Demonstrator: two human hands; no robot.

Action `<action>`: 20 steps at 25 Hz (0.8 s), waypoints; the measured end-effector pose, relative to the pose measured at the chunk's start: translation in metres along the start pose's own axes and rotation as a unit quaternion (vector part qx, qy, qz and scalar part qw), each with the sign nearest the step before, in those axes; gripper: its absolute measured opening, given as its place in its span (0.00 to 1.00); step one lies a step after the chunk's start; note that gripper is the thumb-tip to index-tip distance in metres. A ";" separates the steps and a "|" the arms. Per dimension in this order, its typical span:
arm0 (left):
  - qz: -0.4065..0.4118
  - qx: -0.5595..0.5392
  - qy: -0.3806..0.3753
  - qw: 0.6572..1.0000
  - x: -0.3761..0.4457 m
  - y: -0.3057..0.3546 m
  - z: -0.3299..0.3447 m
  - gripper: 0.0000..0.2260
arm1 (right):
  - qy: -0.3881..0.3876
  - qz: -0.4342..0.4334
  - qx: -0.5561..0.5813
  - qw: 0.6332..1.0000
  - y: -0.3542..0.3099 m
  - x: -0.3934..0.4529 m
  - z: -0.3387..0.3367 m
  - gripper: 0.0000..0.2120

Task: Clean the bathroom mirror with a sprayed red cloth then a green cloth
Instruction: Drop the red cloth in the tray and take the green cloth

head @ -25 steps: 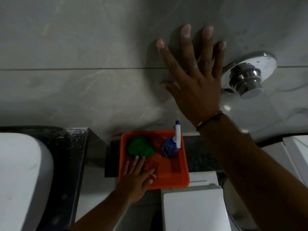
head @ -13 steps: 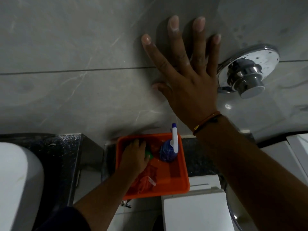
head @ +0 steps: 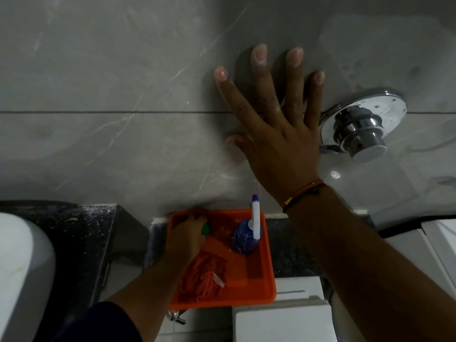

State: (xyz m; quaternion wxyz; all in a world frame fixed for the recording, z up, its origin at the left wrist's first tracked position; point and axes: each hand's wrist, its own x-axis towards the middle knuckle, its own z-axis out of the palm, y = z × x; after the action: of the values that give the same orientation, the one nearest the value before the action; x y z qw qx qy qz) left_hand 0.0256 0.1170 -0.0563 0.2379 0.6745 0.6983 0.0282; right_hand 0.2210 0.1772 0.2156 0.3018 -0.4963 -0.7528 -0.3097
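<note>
An orange tray (head: 267, 275) sits on a dark ledge below the wall. In it my left hand (head: 188, 236) is closed over the green cloth (head: 206, 228), of which only a small patch shows past the fingers. The red cloth (head: 206, 275) lies crumpled in the tray's near half, just beside my left forearm. A blue spray bottle (head: 243, 239) with a white nozzle stands at the tray's far right. My right hand (head: 278, 134) is pressed flat on the grey tiled wall, fingers spread, holding nothing. No mirror is in view.
A chrome flush valve (head: 362, 127) juts from the wall right of my right hand. A white basin (head: 22, 272) on a black speckled counter (head: 84, 233) is at the left. A white toilet cistern lid (head: 281, 319) lies below the tray.
My left hand left the red cloth in the tray's near half and moved to the far left corner, closing over the green cloth. My right hand stayed on the wall.
</note>
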 end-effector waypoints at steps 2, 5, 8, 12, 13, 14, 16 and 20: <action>-0.084 -0.247 0.088 0.961 -0.017 -0.006 -0.017 0.17 | 0.001 -0.002 0.001 1.000 0.000 -0.001 0.002 0.39; -0.141 -0.696 0.059 0.702 -0.053 -0.009 -0.051 0.14 | 0.011 0.007 0.004 1.000 -0.003 -0.005 0.008 0.37; -0.105 -0.869 0.039 0.481 -0.085 -0.022 -0.081 0.25 | -0.001 0.011 0.005 1.000 -0.003 -0.008 0.010 0.38; -0.054 -0.884 0.031 0.464 -0.109 -0.045 -0.130 0.30 | -0.033 0.011 0.015 0.999 -0.003 -0.013 0.005 0.41; -0.050 -0.844 0.080 0.528 -0.125 -0.058 -0.158 0.30 | -0.034 0.009 0.017 0.999 -0.005 -0.010 0.000 0.41; -0.002 -0.829 0.096 0.551 -0.137 -0.067 -0.187 0.29 | -0.028 0.007 0.019 0.999 -0.010 -0.006 -0.006 0.41; 0.032 -0.810 0.166 0.562 -0.163 -0.068 -0.256 0.28 | 0.011 -0.010 0.032 0.999 -0.024 0.024 -0.025 0.39; 0.032 -0.834 0.358 0.418 -0.214 -0.079 -0.444 0.26 | 0.109 -0.054 0.045 0.992 -0.071 0.169 -0.095 0.39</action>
State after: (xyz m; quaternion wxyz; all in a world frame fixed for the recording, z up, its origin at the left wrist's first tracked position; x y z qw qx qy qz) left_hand -0.2168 0.0309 0.3711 0.4112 0.0964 0.3320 0.8435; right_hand 0.1136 0.1773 0.3921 0.3865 -0.4040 -0.7546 -0.3436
